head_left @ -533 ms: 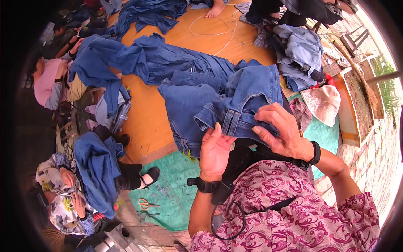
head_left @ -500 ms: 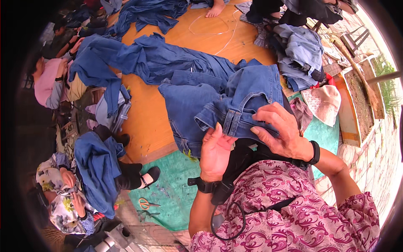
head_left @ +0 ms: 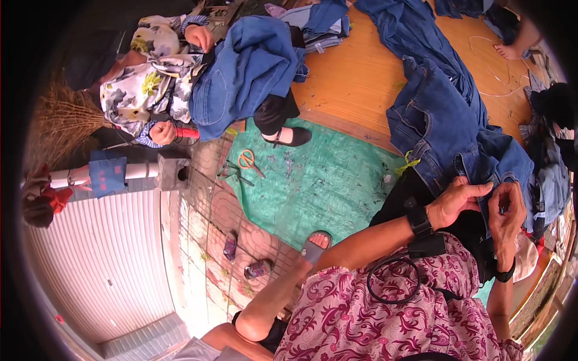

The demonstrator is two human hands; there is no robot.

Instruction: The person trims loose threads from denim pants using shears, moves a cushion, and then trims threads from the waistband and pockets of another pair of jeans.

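My left hand (head_left: pixel 451 203) grips the waistband of blue jeans (head_left: pixel 427 114), its thumb stretched toward the right. Beside it, my right hand (head_left: pixel 507 221) has its fingers closed at the denim edge; a small dark bit between those fingertips is too small to make out. The jeans rest over my dark-covered lap and reach onto a heap of blue denim (head_left: pixel 397 27) on the orange board (head_left: pixel 355 84). A yellow-green tie (head_left: pixel 408 163) lies by the jeans.
A co-worker (head_left: pixel 138 78) at upper left holds denim. Orange scissors (head_left: pixel 247 159) lie on a green sheet (head_left: pixel 301 180). Another person's leg (head_left: pixel 265 313) is beside me at the bottom. A bare foot (head_left: pixel 509 51) shows at upper right, a roller shutter (head_left: pixel 108 253) at left.
The view has swung left, so my hands and the jeans now appear farther right, with the shutter in sight. My right hand's fingers have closed more tightly at the denim.
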